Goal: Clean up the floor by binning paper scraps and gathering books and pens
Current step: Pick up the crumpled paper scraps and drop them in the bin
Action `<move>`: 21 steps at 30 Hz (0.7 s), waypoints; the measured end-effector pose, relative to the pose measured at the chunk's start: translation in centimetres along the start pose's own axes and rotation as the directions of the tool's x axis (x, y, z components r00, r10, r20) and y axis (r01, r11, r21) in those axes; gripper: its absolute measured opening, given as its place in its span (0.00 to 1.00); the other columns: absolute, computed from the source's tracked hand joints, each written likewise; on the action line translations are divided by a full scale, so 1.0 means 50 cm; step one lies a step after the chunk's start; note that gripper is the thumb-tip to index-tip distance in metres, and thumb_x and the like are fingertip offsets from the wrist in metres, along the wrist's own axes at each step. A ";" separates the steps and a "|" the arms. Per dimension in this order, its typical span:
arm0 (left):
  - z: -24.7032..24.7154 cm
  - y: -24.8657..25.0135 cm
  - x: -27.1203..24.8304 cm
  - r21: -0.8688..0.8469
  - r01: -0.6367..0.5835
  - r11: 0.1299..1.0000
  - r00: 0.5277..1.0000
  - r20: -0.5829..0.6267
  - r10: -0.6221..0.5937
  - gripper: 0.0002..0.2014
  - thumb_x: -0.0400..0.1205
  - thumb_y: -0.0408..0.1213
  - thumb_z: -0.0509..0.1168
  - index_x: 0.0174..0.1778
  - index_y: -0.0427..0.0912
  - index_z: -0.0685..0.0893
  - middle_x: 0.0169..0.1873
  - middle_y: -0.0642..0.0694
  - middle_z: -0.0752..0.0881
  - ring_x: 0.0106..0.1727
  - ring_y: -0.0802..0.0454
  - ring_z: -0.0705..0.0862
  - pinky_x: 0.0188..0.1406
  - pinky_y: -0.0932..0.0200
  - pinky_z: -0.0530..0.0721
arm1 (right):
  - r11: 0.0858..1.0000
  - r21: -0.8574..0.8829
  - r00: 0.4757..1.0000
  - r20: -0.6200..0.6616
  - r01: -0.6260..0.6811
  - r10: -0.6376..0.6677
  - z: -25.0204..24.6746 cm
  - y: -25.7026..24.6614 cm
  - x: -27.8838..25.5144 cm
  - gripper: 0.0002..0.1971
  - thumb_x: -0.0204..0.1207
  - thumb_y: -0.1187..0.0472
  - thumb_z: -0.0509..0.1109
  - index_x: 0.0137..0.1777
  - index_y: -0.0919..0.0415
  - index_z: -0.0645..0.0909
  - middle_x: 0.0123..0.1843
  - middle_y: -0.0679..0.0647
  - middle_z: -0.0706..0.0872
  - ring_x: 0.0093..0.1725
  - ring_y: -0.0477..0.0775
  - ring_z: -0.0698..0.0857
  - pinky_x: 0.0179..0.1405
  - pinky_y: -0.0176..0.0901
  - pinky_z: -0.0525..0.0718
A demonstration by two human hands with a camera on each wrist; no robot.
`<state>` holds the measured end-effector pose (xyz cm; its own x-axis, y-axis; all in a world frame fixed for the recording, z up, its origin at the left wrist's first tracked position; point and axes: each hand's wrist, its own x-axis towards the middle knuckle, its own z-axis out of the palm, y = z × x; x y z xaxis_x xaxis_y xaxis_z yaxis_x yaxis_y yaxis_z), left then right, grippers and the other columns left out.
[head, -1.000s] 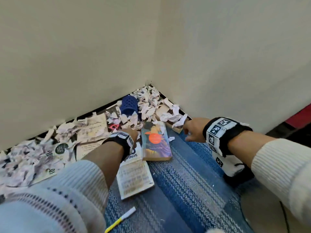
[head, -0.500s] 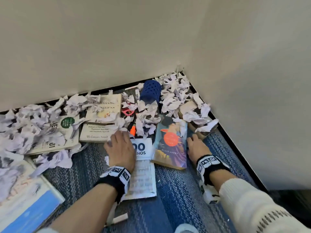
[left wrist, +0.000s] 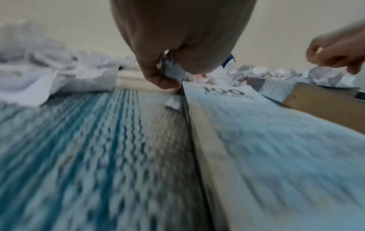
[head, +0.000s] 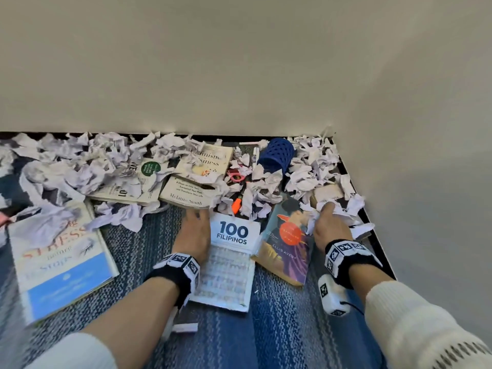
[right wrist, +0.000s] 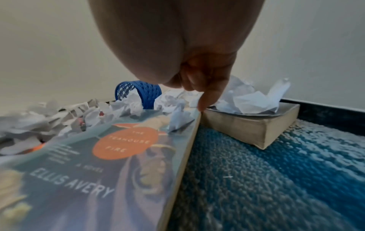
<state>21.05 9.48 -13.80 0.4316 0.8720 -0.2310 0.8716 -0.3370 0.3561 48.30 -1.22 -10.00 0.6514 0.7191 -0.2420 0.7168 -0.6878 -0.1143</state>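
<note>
Crumpled paper scraps (head: 111, 161) lie strewn along the wall on the blue carpet. My left hand (head: 198, 213) is down between a cream book (head: 186, 194) and the "100 Filipinos" book (head: 231, 262). In the left wrist view its thumb and fingers (left wrist: 156, 78) pinch a paper scrap (left wrist: 169, 68). My right hand (head: 323, 211) reaches into the scraps beside the Ellis Avery novel (head: 287, 243). Its curled fingers (right wrist: 203, 103) touch the novel's far corner and close on a scrap (head: 311, 222). A blue mesh pen holder (head: 277, 155) lies tipped over near the corner.
A large "Stress" book (head: 58, 257) lies at the left, another cream book (head: 127, 190) beyond it. A thick book (right wrist: 247, 126) under scraps sits in the corner. An orange marker (head: 236, 205), pink scissors (head: 237, 177) and a white pen (head: 255, 155) lie among the scraps. Walls (head: 426, 155) close in ahead and right.
The view has swung left and closer to the floor. Both hands have pushed forward into the scraps, the left towards the cream book, the right past the novel's top corner.
</note>
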 end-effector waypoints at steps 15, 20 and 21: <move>-0.009 0.104 0.190 0.278 -0.054 0.959 0.995 -0.065 0.074 0.35 0.79 0.71 0.50 0.77 0.53 0.61 0.59 0.37 0.68 0.54 0.43 0.76 0.37 0.54 0.81 | 0.972 0.034 0.972 -0.048 0.231 -0.230 0.056 -0.041 0.010 0.13 0.84 0.56 0.56 0.62 0.64 0.69 0.60 0.62 0.77 0.57 0.65 0.81 0.48 0.54 0.78; 0.049 0.111 0.190 0.143 -0.160 0.977 0.987 -0.002 0.162 0.13 0.87 0.46 0.55 0.61 0.42 0.70 0.60 0.38 0.70 0.55 0.42 0.76 0.48 0.50 0.85 | 0.947 0.141 0.957 -0.001 0.288 -0.291 0.048 -0.095 0.057 0.30 0.78 0.69 0.60 0.80 0.57 0.59 0.71 0.62 0.74 0.64 0.66 0.79 0.61 0.55 0.79; 0.054 0.110 0.190 0.059 -0.146 0.988 0.988 -0.048 0.149 0.12 0.87 0.45 0.56 0.59 0.41 0.72 0.59 0.38 0.71 0.55 0.42 0.77 0.50 0.49 0.84 | 0.944 0.121 0.951 -0.015 0.308 -0.309 0.049 -0.110 0.065 0.29 0.80 0.64 0.60 0.81 0.56 0.59 0.70 0.62 0.74 0.64 0.64 0.78 0.60 0.54 0.78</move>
<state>30.57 14.97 -16.49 0.5450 0.8280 -0.1317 0.8113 -0.4812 0.3322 45.88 4.66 -12.51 0.4019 0.8977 -0.1804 0.8470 -0.4394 -0.2994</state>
